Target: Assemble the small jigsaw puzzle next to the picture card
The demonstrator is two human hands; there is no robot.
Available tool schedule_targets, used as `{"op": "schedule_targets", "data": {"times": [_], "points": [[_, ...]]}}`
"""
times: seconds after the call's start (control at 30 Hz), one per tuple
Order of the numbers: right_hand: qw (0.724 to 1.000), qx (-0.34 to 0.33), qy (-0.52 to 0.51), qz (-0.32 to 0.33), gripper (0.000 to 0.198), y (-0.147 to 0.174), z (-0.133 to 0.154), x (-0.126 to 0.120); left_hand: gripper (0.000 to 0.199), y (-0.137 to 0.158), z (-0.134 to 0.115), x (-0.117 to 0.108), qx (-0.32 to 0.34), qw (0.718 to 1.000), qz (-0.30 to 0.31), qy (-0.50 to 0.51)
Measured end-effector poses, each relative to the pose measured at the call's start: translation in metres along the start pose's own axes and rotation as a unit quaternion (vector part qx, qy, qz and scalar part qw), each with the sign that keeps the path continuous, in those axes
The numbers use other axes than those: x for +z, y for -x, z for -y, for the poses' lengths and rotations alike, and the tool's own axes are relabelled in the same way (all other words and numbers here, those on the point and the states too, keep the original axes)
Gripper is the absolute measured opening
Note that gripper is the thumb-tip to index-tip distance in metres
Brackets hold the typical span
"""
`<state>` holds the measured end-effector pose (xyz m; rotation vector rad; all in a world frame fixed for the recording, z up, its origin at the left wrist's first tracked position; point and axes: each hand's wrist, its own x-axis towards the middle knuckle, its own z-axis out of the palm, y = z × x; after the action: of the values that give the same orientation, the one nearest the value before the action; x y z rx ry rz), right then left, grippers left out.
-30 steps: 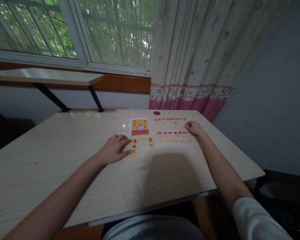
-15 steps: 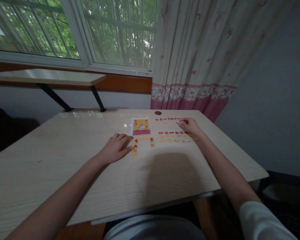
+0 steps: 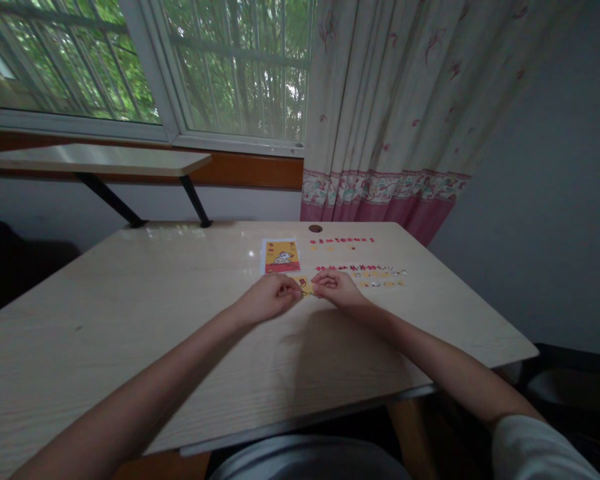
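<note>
Desk, pale wood-grain (image 3: 230, 380). Left hand (image 3: 267, 297), fingers curled, tips at a part-built yellow jigsaw section (image 3: 303, 282); right hand (image 3: 339, 289), fingertips bunched at its right edge; whether gripping a piece, cannot tell for either. Picture card (image 3: 282, 256), white cartoon animal on yellow and red, just beyond the section. Loose jigsaw pieces (image 3: 347, 240), red and yellow, in rows right of card.

Puzzle (image 3: 303, 283) partly behind left hand (image 3: 269, 297), curtain (image 3: 380, 100) top cropped

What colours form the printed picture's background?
Yellow above, red below; the printed picture shows best in the head view.
</note>
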<state>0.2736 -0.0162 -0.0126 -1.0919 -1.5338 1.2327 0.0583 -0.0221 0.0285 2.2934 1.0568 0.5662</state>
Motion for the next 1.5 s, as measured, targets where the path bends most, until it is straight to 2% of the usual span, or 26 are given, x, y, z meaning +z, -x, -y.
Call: {"op": "schedule_targets", "data": {"times": [0.1,0.3,0.47,0.53,0.63,0.77,0.87,0.93,1.0,1.1,1.23,1.5], "points": [[1.000,0.006,-0.018,0.002,0.035,0.003,-0.002,0.007,0.029,-0.004,-0.002,0.008,-0.024,0.998,-0.032,0.039],[1.000,-0.026,-0.010,0.013,0.039,0.007,-0.005,0.014,0.026,0.000,-0.001,0.017,-0.043,0.992,-0.073,0.097],[0.993,-0.090,0.082,-0.003,0.035,0.012,0.000,0.014,0.023,0.002,0.003,0.019,-0.049,0.988,-0.108,0.104],[0.978,-0.138,0.154,-0.019,0.029,0.015,0.002,0.012,0.023,0.002,0.005,0.019,-0.057,0.986,-0.112,0.111],[0.942,-0.208,0.260,-0.037,0.019,0.018,0.005,0.010,0.022,0.001,0.008,0.020,-0.058,0.985,-0.101,0.128],[0.901,-0.259,0.346,-0.032,0.016,0.017,0.004,0.008,0.023,0.002,0.007,0.020,-0.050,0.986,-0.087,0.135],[0.887,-0.270,0.375,-0.030,0.018,0.017,0.003,0.003,0.027,0.006,0.008,0.014,-0.011,0.993,-0.082,0.079],[0.883,-0.263,0.389,-0.027,0.017,0.016,0.002,0.000,0.029,0.009,0.012,0.007,0.043,0.996,-0.080,-0.012],[0.882,-0.245,0.403,-0.012,0.015,0.016,0.001,-0.003,0.029,0.012,0.021,0.000,0.086,0.985,-0.057,-0.138],[0.883,-0.205,0.421,0.025,0.014,0.015,-0.002,-0.004,0.033,0.013,0.037,-0.006,0.087,0.969,-0.016,-0.229],[0.886,-0.183,0.424,0.038,0.014,0.014,-0.002,-0.003,0.037,0.011,0.049,-0.009,0.069,0.963,-0.014,-0.260],[0.895,-0.166,0.411,0.049,0.013,0.014,-0.001,-0.003,0.032,0.010,0.059,-0.020,0.057,0.953,-0.032,-0.296]]}}
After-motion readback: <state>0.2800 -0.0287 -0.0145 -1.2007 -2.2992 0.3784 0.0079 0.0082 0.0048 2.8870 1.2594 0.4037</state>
